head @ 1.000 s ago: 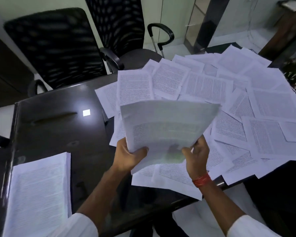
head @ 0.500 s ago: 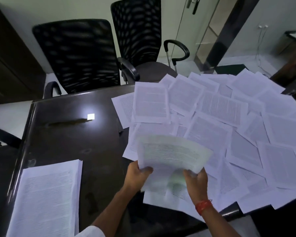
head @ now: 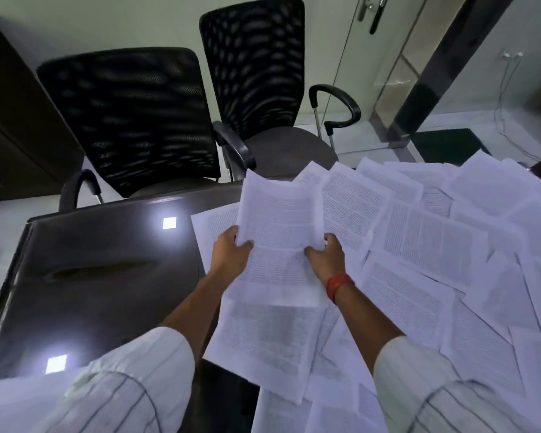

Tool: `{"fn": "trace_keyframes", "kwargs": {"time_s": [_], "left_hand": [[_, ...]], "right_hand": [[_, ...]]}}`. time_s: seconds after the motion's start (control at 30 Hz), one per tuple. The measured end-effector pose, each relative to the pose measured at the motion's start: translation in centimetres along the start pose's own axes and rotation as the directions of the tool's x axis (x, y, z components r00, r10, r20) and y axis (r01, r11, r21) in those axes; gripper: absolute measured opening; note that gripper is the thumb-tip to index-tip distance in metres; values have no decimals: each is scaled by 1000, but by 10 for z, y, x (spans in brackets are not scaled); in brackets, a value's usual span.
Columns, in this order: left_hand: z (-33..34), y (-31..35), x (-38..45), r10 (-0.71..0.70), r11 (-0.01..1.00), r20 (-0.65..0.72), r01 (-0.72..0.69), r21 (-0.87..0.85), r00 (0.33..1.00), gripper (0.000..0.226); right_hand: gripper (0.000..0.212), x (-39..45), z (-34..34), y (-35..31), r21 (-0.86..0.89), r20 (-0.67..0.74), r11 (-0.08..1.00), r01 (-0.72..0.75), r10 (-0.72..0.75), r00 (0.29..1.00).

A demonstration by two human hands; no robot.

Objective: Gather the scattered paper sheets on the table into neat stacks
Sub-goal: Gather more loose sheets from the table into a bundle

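I hold a small bundle of printed paper sheets (head: 278,232) above the table with both hands. My left hand (head: 230,256) grips its left edge and my right hand (head: 327,259), with a red band at the wrist, grips its right edge. Under and around the bundle, several loose printed sheets (head: 419,245) lie overlapping across the right half of the dark glossy table (head: 100,276). One sheet (head: 263,339) lies skewed just below my hands.
Two black mesh office chairs (head: 132,120) (head: 256,70) stand at the table's far edge. A glass door (head: 369,57) and a dark floor mat (head: 447,143) are behind on the right. A dark cabinet (head: 10,120) is at the left.
The held bundle has moved forward and turned more upright over the far sheets. The view has shifted forward, so the finished stack at the near left is out of frame.
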State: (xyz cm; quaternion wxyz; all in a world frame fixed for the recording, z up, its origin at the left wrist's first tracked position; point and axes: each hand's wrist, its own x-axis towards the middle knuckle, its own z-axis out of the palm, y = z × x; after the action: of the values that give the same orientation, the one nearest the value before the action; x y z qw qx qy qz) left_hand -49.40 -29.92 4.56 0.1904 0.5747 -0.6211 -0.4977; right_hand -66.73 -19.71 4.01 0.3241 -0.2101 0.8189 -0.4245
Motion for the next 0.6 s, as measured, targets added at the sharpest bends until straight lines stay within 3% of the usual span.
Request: {"fn": "trace_keyframes", "kwargs": {"time_s": [0.13, 0.23, 0.3, 0.37, 0.43, 0.5, 0.57, 0.6], "left_hand": [[15, -15, 49, -79, 982, 43, 71, 172, 996, 25], [28, -24, 64, -97, 906, 39, 72, 417, 994, 49], [35, -24, 69, -128, 932, -2, 121, 343, 992, 60], [35, -21, 77, -227, 953, 9, 220, 208, 974, 62], [30, -20, 87, -246, 947, 51, 228, 228, 968, 48], [17, -12, 102, -136, 924, 45, 110, 367, 990, 27], [3, -8, 122, 16, 872, 31, -29, 488, 999, 21], [-4, -11, 134, 69, 838, 68, -95, 537, 995, 30]], "right_hand": [[41, 47, 25, 4, -125, 29, 991, -38, 42, 999], [64, 55, 45, 18, -455, -40, 886, -88, 79, 996], [74, 52, 55, 20, -570, -67, 817, -89, 62, 996], [81, 50, 61, 18, -464, -68, 879, -110, 88, 994], [80, 46, 65, 12, -143, -121, 968, -206, 189, 975], [72, 36, 75, 8, 156, -132, 951, -268, 288, 948], [63, 23, 97, 8, 263, -66, 922, -284, 311, 948], [60, 18, 111, 11, 273, -24, 916, -295, 313, 949]]}}
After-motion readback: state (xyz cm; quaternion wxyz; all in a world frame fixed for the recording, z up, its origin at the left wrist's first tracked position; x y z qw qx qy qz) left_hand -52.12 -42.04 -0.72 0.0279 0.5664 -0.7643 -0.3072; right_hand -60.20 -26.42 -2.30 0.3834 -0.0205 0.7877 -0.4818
